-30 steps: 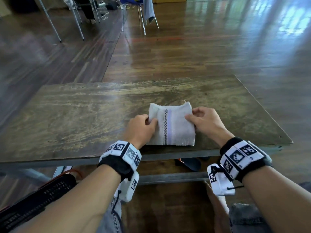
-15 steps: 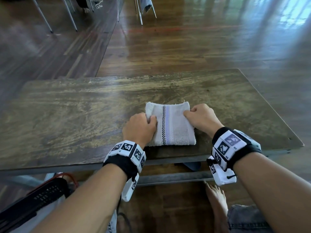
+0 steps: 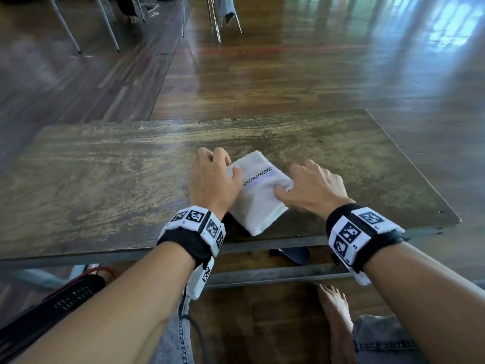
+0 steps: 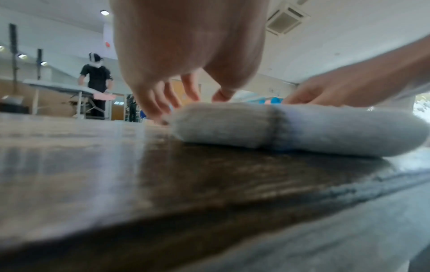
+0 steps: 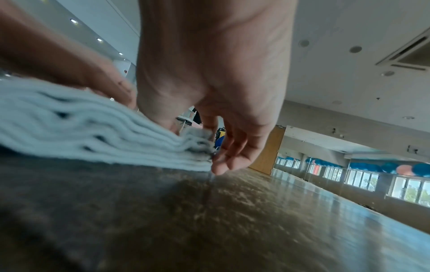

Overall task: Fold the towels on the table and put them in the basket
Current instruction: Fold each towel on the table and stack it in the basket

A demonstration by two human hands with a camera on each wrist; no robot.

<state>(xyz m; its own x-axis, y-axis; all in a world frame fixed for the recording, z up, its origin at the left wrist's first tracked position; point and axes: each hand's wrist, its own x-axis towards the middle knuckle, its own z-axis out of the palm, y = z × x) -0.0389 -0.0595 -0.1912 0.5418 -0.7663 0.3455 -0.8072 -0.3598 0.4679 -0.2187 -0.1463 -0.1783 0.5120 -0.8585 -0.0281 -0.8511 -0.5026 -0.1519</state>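
The folded white terry towel with a checkered stripe lies skewed near the front edge of the worn dark wooden tabletop. The left hand and right hand flank it with relaxed, spread fingers, gripping nothing. Lifted loosely, the stacked layers could splay open; no basket is visible.

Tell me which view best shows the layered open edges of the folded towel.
The right wrist view: the folded towel shows its stacked layer edges up close, beside the right hand. The head view shows only its top face and checkered stripe from above. The left wrist view shows a rounded, blurred fold side, with no layers visible.
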